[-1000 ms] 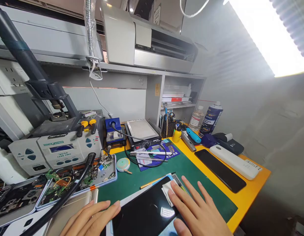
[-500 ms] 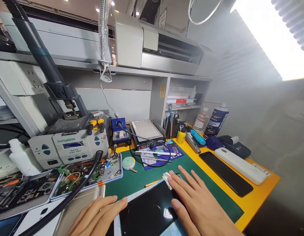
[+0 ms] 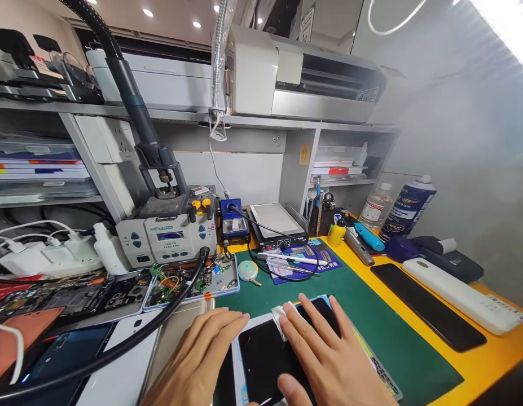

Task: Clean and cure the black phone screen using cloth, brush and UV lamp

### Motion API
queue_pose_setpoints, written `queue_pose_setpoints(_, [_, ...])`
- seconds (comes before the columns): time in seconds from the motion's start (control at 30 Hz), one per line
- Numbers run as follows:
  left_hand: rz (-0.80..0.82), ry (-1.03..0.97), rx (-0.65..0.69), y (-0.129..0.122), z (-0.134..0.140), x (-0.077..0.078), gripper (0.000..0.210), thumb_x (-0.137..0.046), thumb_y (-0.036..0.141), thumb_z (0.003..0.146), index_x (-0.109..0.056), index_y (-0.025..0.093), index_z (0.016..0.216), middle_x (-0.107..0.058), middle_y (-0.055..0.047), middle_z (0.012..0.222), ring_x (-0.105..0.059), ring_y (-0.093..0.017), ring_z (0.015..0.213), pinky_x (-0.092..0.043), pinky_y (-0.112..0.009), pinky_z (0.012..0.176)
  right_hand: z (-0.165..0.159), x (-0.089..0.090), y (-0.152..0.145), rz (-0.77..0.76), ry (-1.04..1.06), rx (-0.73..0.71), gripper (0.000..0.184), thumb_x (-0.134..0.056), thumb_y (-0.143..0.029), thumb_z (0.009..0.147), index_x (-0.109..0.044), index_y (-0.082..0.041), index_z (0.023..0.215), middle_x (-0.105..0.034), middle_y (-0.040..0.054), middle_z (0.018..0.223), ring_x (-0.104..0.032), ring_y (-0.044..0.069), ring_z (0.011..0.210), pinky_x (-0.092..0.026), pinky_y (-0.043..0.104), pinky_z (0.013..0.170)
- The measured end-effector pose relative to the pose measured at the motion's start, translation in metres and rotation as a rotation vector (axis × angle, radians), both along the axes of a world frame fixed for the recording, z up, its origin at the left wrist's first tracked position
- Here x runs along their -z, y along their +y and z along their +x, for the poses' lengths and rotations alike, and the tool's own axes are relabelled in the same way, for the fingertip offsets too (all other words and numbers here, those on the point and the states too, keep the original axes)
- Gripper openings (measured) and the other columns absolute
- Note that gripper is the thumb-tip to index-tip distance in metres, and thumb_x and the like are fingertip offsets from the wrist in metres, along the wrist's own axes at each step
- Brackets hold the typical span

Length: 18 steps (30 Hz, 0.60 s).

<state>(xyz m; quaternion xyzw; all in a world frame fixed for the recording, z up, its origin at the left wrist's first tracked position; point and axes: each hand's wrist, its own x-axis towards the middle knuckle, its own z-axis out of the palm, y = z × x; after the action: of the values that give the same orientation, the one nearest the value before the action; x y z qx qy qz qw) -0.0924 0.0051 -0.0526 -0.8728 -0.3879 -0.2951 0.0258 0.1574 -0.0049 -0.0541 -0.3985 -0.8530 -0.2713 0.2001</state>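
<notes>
A person's right hand (image 3: 324,344) lay spread over a glossy black panel (image 3: 263,349) at a crowded workbench, fingertips pinning a folded white cloth (image 3: 280,319) near the panel's far edge rather than clasping it. The left hand (image 3: 197,355) sat at the near left corner, fingers together; with its thumb hidden, whether it gripped anything could not be told. The step in hand appeared to be wiping the glass, and the next move seemed to call for light, even pressure with the panel braced. The panel rested at a slant on a pale, blue-edged backing (image 3: 253,322) above a green mat (image 3: 417,349), its visible surface dark and smooth (save for a bright glint low in view), its near end out of sight.
</notes>
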Motion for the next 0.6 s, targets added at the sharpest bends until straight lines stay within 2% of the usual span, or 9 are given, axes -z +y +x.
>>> queue_pose_setpoints(0.1, [0.035,0.035,-0.013,-0.001,0.000,-0.006,0.067,-0.071,0.046,0.080,-0.047,0.022,0.137,-0.065,-0.010,0.130,-0.060,-0.026,0.122,-0.054,-0.037,0.101,-0.020,0.013,0.004,0.068,0.052,-0.057,0.050,-0.047,-0.057,0.096,-0.072,-0.017,0.114,-0.071,0.0074,0.123,-0.063,0.034,0.116,-0.024,0.057,0.115])
queue_pose_setpoints(0.23, [0.014,0.033,0.000,-0.002,0.001,-0.005,0.070,-0.071,0.043,0.077,-0.045,0.019,0.138,-0.063,-0.012,0.132,-0.057,-0.028,0.125,-0.051,-0.042,0.104,-0.041,0.019,0.008,0.151,0.043,-0.146,0.045,-0.043,-0.052,0.100,-0.071,-0.019,0.113,-0.071,0.0006,0.123,-0.066,0.031,0.110,-0.011,0.055,0.121])
queue_pose_setpoints(0.33, [-0.036,-0.002,-0.002,-0.002,0.000,-0.001,0.068,-0.066,0.036,0.078,-0.044,0.019,0.140,-0.060,-0.013,0.137,-0.055,-0.029,0.128,-0.048,-0.044,0.108,-0.050,0.017,0.010,0.120,0.088,-0.162,0.049,-0.037,-0.055,0.102,-0.071,-0.020,0.112,-0.072,-0.0015,0.121,-0.067,0.032,0.109,-0.019,0.059,0.119])
queue_pose_setpoints(0.47, [-0.062,-0.008,0.023,-0.001,-0.001,0.001,0.069,-0.065,0.037,0.079,-0.044,0.020,0.142,-0.059,-0.012,0.139,-0.054,-0.031,0.129,-0.049,-0.044,0.107,-0.052,0.013,0.012,0.084,0.082,-0.184,0.048,-0.040,-0.055,0.101,-0.071,-0.020,0.113,-0.073,-0.0001,0.119,-0.068,0.033,0.108,-0.030,0.061,0.114])
queue_pose_setpoints(0.53, [-0.057,0.002,0.034,-0.002,-0.001,0.001,0.067,-0.064,0.033,0.079,-0.044,0.020,0.142,-0.059,-0.011,0.140,-0.054,-0.030,0.129,-0.049,-0.043,0.107,-0.050,0.013,0.011,0.116,0.031,-0.212,0.039,-0.045,-0.048,0.101,-0.071,-0.021,0.112,-0.073,0.0000,0.120,-0.069,0.030,0.107,-0.029,0.059,0.116])
queue_pose_setpoints(0.6, [-0.047,0.027,0.027,-0.002,-0.001,0.000,0.064,-0.062,0.025,0.080,-0.045,0.020,0.141,-0.059,-0.009,0.141,-0.054,-0.027,0.130,-0.049,-0.041,0.107,-0.048,0.014,0.008,0.182,0.060,-0.217,0.029,-0.048,-0.037,0.102,-0.073,-0.023,0.106,-0.074,-0.0023,0.118,-0.070,0.028,0.105,-0.019,0.057,0.120])
